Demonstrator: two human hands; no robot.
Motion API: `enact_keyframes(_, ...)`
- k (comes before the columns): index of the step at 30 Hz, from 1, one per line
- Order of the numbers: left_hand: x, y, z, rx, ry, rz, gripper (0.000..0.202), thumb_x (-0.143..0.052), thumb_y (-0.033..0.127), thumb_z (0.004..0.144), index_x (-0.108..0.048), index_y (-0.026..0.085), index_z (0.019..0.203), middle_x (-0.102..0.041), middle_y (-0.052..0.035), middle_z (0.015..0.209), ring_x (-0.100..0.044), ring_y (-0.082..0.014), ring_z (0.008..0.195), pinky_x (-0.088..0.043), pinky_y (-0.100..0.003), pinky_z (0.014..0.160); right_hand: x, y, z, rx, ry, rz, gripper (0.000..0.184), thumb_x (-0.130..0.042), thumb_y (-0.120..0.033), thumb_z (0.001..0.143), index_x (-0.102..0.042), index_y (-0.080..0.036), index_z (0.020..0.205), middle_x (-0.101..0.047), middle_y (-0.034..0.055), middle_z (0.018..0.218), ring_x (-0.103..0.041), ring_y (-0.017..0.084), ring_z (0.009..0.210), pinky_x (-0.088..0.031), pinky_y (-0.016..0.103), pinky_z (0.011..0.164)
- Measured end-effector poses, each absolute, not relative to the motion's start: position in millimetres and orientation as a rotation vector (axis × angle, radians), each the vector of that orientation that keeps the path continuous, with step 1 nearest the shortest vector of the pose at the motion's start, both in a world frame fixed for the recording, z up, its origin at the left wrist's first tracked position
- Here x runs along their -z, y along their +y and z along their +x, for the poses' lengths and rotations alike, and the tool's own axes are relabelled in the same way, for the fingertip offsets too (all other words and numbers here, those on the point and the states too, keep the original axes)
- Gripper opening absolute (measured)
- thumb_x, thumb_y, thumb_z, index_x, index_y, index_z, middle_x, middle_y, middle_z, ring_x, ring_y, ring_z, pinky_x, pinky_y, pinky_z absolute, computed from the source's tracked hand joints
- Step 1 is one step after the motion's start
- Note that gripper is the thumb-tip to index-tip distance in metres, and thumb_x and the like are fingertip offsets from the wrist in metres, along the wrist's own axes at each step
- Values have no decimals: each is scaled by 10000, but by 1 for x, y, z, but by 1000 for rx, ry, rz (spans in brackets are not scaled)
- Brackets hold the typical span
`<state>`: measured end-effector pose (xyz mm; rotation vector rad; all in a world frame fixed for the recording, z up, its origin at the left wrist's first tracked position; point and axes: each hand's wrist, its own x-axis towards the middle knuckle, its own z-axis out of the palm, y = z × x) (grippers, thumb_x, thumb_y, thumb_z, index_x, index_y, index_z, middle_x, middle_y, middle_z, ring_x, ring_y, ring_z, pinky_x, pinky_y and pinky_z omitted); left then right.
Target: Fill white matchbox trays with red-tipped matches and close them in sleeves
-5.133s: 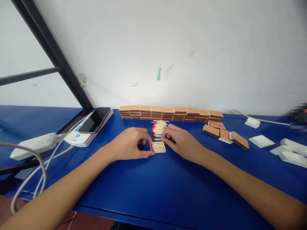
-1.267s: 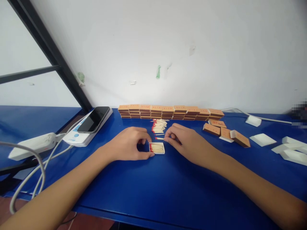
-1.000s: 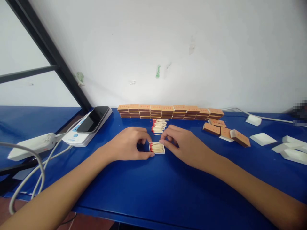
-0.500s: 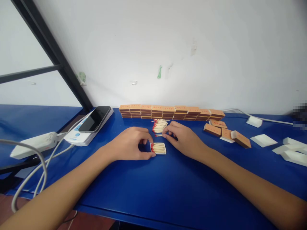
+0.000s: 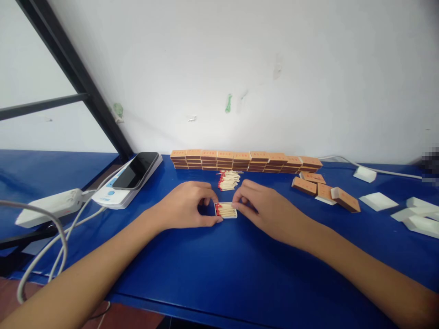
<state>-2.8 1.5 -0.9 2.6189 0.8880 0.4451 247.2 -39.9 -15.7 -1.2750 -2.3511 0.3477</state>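
Observation:
A small white matchbox tray point(image 5: 234, 216) filled with red-tipped matches point(image 5: 224, 210) lies on the blue table. My left hand point(image 5: 192, 204) steadies its left end, thumb at the near corner and fingertips at the far one. Over the tray's right end, my right hand point(image 5: 257, 205) is closed in a pinch, thumb against forefinger, with a match at the fingertips; the hold is partly hidden. Just beyond the tray a loose heap of matches point(image 5: 228, 180) lies with most red heads to the left.
Stacked matchboxes point(image 5: 242, 161) form a low row along the wall. Several orange matchboxes point(image 5: 304, 186) and white empty trays point(image 5: 378, 201) are scattered to the right. On the left are a phone point(image 5: 137, 170) on a white box, a power strip point(image 5: 51, 208) and looping cables point(image 5: 63, 237).
My right hand has come toward me from the near edge of the match heap to the tray, bringing a match. The tray has shifted slightly away from me; my left hand stays at it.

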Motion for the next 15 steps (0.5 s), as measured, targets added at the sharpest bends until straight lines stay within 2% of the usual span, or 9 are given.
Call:
enact_keyframes(11,1,1,-2,-457,890,2620,289,-830,423,818,-780,196,989,-640,-9,835,-583,-142,721,-479,-287,653,13,-50,242,-400,-2372,-1262,146,-555,-207,1009,-641,-220,891,-653,36,917,-601,163,752,-426,306,649)
enact_keyframes(15,1,1,-2,-452,873,2613,285,-836,411,813,-776,197,992,-641,-9,834,-582,-143,723,-470,-284,652,17,-48,240,-444,-2313,-1261,90,-604,-201,984,-652,-222,910,-639,16,888,-579,151,739,-420,297,658)
